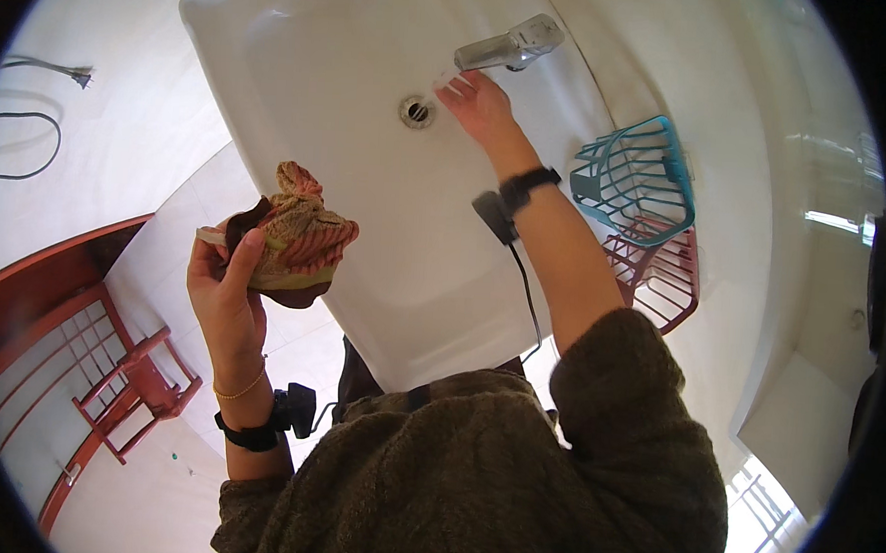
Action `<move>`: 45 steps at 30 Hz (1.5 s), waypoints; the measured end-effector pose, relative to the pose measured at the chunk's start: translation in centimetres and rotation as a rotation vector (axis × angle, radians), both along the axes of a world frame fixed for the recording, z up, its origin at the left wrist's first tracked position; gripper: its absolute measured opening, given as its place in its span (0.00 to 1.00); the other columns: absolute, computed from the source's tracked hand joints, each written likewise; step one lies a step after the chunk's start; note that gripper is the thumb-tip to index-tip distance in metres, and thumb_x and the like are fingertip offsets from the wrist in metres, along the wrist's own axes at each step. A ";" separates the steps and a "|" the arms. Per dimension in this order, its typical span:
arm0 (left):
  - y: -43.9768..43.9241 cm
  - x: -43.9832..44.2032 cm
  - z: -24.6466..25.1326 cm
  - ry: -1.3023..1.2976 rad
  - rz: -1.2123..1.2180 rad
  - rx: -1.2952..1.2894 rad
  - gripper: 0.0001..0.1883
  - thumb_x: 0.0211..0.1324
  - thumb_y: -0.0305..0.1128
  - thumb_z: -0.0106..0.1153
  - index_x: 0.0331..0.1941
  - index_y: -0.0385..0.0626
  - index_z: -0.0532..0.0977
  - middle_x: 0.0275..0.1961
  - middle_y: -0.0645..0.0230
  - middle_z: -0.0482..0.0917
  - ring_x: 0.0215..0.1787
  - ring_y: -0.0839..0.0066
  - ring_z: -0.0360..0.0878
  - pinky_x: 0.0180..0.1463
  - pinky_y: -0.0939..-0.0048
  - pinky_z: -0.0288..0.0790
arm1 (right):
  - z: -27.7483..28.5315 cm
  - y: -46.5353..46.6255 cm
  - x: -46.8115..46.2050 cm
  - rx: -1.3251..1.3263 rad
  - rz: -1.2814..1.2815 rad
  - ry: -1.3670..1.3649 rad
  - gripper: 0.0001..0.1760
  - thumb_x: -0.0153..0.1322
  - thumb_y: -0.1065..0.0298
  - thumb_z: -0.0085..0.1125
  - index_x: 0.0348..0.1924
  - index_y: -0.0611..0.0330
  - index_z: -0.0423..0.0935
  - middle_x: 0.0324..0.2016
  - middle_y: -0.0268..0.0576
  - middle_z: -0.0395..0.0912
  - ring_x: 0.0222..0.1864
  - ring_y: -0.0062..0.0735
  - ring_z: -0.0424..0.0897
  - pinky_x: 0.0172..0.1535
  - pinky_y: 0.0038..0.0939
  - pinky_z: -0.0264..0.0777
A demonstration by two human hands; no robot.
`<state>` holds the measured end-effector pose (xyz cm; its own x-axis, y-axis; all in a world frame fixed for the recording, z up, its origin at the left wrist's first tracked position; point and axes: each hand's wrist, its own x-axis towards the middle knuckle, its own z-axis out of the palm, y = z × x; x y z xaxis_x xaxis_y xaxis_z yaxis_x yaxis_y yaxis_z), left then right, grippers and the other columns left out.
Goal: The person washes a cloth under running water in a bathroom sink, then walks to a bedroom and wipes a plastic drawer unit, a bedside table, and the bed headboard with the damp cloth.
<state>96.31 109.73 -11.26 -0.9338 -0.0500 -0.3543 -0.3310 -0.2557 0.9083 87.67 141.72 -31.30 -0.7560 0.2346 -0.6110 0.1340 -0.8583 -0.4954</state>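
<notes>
My left hand (226, 276) grips a bunched-up cloth (299, 228) with striped, fuzzy and dark brown parts, held over the left edge of a white ceramic sink (358, 167). Under the spout of a metal faucet (509, 43) is my right hand (478, 106), fingers spread and holding nothing. What looks like a thin stream of water falls by its fingertips towards the round metal drain (417, 113). Both wrists wear black straps with small devices and cables.
A teal plastic rack (636, 181) and a dark red one (665, 277) sit right of the sink. To the left, a red wooden chair (148, 385) stands near a red-framed door or window (39, 375). A power plug (81, 76) hangs at upper left.
</notes>
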 end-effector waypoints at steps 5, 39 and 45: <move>-0.7 0.6 0.2 -0.021 0.047 0.022 0.09 0.56 0.22 0.60 0.31 0.44 0.67 0.36 0.70 0.76 0.37 0.83 0.73 0.46 0.80 0.69 | -0.1 -3.2 0.6 -0.192 0.557 0.237 0.14 0.73 0.66 0.47 0.35 0.69 0.75 0.33 0.51 0.79 0.38 0.43 0.80 0.48 0.39 0.76; 3.4 -1.6 0.9 0.582 -0.181 -0.861 0.09 0.46 0.20 0.65 0.28 0.38 0.72 0.32 0.69 0.74 0.29 0.82 0.69 0.32 0.80 0.66 | -1.6 -4.6 2.8 0.109 0.288 0.008 0.17 0.70 0.65 0.52 0.49 0.61 0.65 0.36 0.43 0.73 0.38 0.37 0.75 0.45 0.38 0.73; 3.3 -2.9 0.6 0.538 -0.131 -0.702 0.08 0.54 0.25 0.62 0.32 0.39 0.70 0.30 0.73 0.72 0.29 0.85 0.65 0.33 0.82 0.62 | -1.5 -1.2 -4.2 -0.296 -0.073 0.106 0.11 0.73 0.67 0.48 0.29 0.65 0.69 0.26 0.44 0.72 0.31 0.38 0.75 0.37 0.40 0.76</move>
<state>93.42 112.99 -10.64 -0.9783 0.0282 0.2052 0.1973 0.4273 0.8823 83.48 140.55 -32.82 -0.8069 0.1144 -0.5794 0.0278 -0.9726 -0.2308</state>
